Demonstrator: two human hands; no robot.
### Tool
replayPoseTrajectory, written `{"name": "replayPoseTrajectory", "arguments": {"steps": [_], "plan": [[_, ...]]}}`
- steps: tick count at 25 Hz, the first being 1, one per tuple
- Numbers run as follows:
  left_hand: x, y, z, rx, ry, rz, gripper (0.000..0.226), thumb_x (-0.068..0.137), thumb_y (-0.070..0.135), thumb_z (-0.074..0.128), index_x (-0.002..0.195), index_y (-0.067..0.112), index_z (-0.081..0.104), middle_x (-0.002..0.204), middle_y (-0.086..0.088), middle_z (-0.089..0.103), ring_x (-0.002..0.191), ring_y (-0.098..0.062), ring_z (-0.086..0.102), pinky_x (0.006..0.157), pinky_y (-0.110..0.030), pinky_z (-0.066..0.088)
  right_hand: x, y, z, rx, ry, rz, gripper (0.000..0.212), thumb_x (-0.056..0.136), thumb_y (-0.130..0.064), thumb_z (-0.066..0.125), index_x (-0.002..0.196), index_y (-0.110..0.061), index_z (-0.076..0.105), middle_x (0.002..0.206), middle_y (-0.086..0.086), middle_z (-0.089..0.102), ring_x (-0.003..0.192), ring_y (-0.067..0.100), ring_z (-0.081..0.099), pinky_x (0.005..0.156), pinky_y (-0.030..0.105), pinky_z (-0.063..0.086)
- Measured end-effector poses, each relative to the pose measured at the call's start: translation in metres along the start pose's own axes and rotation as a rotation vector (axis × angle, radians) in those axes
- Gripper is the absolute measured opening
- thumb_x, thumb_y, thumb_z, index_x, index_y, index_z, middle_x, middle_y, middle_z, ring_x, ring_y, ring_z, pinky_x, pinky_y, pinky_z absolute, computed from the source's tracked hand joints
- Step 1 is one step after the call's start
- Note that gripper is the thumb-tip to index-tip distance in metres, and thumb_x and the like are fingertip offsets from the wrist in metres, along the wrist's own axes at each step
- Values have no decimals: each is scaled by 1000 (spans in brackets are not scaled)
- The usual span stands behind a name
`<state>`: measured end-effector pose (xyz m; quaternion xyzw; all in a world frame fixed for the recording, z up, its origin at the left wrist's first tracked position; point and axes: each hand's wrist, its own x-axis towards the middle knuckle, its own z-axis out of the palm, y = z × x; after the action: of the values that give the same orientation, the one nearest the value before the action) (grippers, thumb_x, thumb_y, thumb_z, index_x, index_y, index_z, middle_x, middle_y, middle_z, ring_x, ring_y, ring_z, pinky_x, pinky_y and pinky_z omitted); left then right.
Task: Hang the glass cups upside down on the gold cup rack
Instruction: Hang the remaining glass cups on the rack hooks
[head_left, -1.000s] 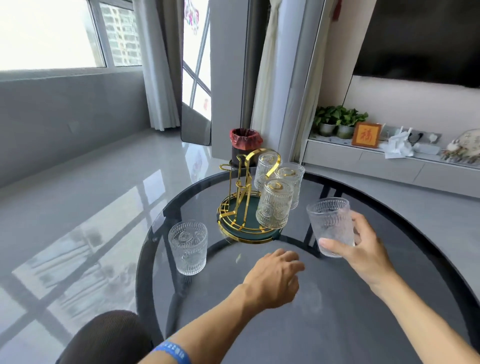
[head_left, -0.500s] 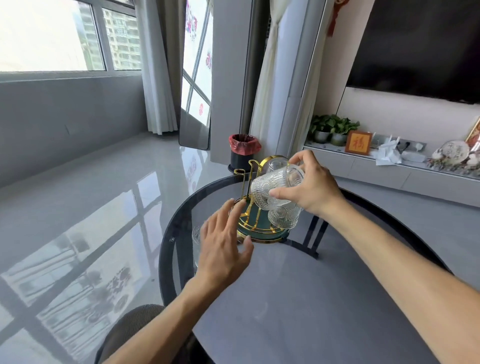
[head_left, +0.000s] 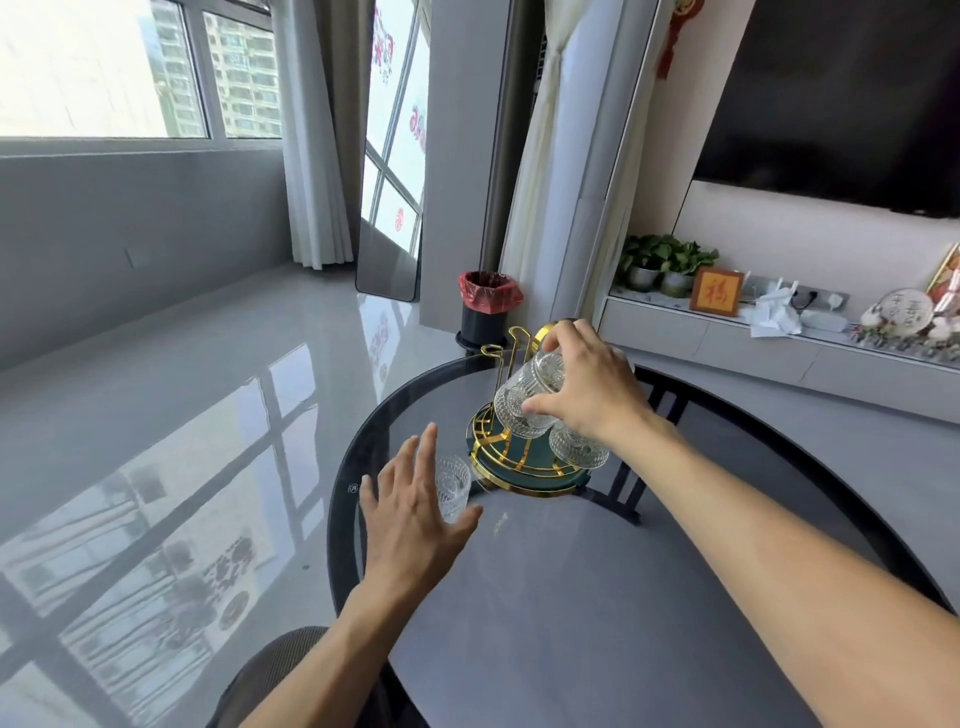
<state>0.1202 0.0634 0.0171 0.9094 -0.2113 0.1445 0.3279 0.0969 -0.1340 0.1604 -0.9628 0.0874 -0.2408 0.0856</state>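
Note:
The gold cup rack with a dark green base stands at the far side of the round glass table. My right hand grips an embossed glass cup, tipped mouth down-left over the rack's gold prongs. Another glass cup hangs upside down on the rack just below my right wrist; other hung cups are hidden by the hand. One glass cup stands upright on the table left of the rack. My left hand hovers with fingers spread right beside that cup, partly covering it.
The table's dark rim runs close to the left of the upright cup. A black bin with a red bag stands on the floor beyond the rack. A low cabinet with plants and ornaments lines the right wall.
My right hand has carried the cup from the table's right side up over the rack and tipped it over. My left hand has moved left toward the upright cup.

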Motion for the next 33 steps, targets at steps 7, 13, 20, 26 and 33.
{"name": "replayPoseTrajectory", "arguments": {"steps": [7,13,20,26,33], "plan": [[-1,5,3,-19,44,-47,92,78,53,68,152,23,23,143,-5,46,126,-30,47,110,-51,28,7,-5,29,-1,-103,-13,37,73,-38,75,99,-19,56,108,-2,55,92,22,57,86,43,37],[3,6,8,-35,87,-83,91,73,51,74,148,22,31,136,-7,52,117,-33,53,102,-53,36,-4,0,36,0,-44,-57,32,81,-38,67,107,-20,60,111,-2,60,91,22,61,91,45,35],[-2,8,-5,-187,143,-160,81,69,62,69,138,34,39,120,-3,57,103,-28,58,90,-47,45,-56,-2,37,-50,-50,-59,56,84,-30,61,137,-16,46,145,6,46,138,30,30,115,49,13],[-14,32,-28,-594,251,-178,69,67,72,64,128,52,40,104,15,58,93,7,56,71,-30,44,-108,-16,36,470,202,100,32,84,-22,66,116,-18,60,122,-2,60,109,17,57,93,37,45],[-6,85,-48,-1016,141,-119,54,79,64,58,130,50,46,112,8,58,101,7,57,76,-7,41,-101,-25,-12,1521,-411,646,40,83,-55,63,115,-32,58,120,6,58,76,34,71,65,43,60]]}}
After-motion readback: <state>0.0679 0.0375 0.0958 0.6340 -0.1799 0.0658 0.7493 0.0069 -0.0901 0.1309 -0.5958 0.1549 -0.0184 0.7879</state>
